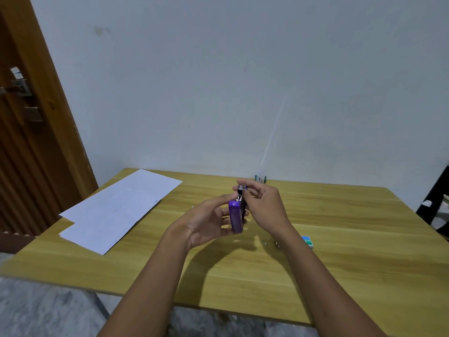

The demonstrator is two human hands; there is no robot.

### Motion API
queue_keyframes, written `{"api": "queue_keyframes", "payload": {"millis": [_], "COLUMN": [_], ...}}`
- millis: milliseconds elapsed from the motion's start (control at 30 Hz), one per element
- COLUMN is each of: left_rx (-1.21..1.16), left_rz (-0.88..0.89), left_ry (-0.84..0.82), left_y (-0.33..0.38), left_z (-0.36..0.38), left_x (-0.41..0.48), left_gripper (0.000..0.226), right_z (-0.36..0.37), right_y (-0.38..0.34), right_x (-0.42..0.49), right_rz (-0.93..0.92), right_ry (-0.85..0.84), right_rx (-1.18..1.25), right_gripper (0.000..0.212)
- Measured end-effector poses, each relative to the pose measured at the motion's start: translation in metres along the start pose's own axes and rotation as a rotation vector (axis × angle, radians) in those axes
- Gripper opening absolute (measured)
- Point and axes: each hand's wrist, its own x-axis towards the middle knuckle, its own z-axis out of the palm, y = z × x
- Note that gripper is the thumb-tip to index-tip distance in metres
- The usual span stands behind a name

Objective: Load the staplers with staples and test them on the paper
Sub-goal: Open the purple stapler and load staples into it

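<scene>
Starting at the left edge of the frame, one brown wooden door [31,142] with a metal lock stands beside the pale wall. To its right, in the middle left of the frame, white paper sheets [116,207] lie flat on the light wooden table [340,239]. They overlap, and I can count two of them by their corners.

In the centre of the frame the two hands meet above the table. The left hand [206,221] is turned palm up, and its fingers and thumb close on the purple plastic stapler [236,217] from the left side. This stapler stands almost upright between both hands, lifted off the table, with its metal end at the top. The right hand [264,207] grips the upper part of it from the right side, with curled fingers touching the metal end. Only one such stapler can be counted.

Lower right of the hands, one small blue-green staple box [307,241] lies on the table, partly hidden behind the right forearm. At the far table edge, just above the right hand, one small green object [260,178] stands; it is too small to tell what it is. At the right edge of the frame one dark chair [435,200] shows.
</scene>
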Motion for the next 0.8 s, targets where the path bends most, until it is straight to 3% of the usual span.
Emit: {"api": "queue_keyframes", "payload": {"millis": [267, 800], "left_rx": [0.016, -0.005], "left_rz": [-0.033, -0.052], "left_ry": [0.026, 0.116], "left_y": [0.003, -0.009], "left_z": [0.001, -0.003], "left_x": [0.001, 0.004], "left_gripper": [0.020, 0.022], "right_z": [0.006, 0.016], "right_y": [-0.001, 0.007], "right_x": [-0.003, -0.002], "right_rz": [0.037, 0.045], "right_ry": [-0.030, -0.035], "right_rx": [0.041, 0.005], "right_gripper": [0.022, 0.023]}}
